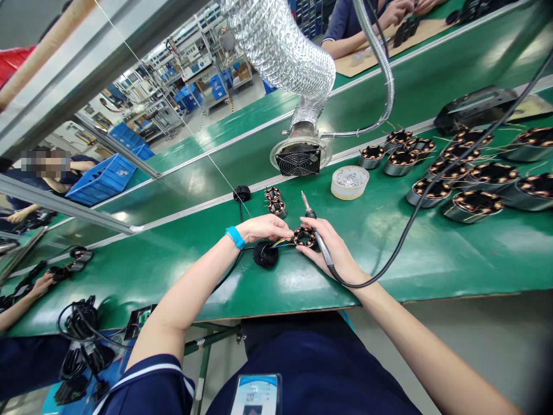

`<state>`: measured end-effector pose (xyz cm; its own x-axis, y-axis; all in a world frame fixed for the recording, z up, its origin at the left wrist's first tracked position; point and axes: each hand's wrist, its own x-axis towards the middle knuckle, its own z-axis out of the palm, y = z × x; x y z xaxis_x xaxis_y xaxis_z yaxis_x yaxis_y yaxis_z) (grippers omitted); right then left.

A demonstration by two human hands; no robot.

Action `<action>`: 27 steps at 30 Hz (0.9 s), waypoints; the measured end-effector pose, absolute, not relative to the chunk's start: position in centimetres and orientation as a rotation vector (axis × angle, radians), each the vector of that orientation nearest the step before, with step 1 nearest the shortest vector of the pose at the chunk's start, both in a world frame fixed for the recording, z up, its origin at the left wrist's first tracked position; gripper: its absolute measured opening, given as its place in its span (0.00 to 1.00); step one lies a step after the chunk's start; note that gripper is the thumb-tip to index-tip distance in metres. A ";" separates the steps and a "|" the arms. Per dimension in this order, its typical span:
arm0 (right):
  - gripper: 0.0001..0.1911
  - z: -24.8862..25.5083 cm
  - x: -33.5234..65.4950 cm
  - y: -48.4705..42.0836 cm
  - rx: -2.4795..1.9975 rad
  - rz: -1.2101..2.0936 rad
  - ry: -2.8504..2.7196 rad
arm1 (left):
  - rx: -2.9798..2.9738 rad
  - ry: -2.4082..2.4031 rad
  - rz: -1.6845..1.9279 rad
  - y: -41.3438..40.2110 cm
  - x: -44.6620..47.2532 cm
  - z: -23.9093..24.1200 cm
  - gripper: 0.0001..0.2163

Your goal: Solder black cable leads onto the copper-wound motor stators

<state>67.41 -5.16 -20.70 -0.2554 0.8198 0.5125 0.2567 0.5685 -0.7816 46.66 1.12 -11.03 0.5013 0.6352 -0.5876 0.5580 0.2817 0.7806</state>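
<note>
My right hand [334, 251] is closed round a soldering iron [322, 245], its tip pointing up and away from me. The thumb and fingers of that hand also steady a small motor stator [304, 236] with copper windings. My left hand [270, 227], a blue band at its wrist, is pinched at the stator's left edge; what lies between its fingertips is too small to make out. Thin coloured wires [280, 244] run from a round black housing [265, 255] to the stator. Beyond my hands stand two small stators [275, 202] and a black round part [242, 193] on a cable.
A fume fan [299, 158] hangs on a foil duct [298, 57] over the green bench [367, 242]. Behind my right hand sits a round tub [349, 182]. Several larger stators [473, 204] stand at right. Bundled black cables [82, 328] lie at left, near a co-worker's hand [43, 284].
</note>
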 end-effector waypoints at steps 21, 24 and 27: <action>0.32 -20.7 67.5 -5.1 -0.873 0.708 -1.789 | 1.507 1.250 0.016 -0.3 47.4 -11.6 0.23; 0.32 -20.6 67.5 -5.1 -0.875 0.715 -1.794 | 1.338 1.156 0.053 -0.4 46.9 -11.2 0.24; 0.32 -20.6 67.5 -5.1 -0.875 0.724 -1.794 | 1.282 1.140 0.052 -0.6 46.6 -10.5 0.25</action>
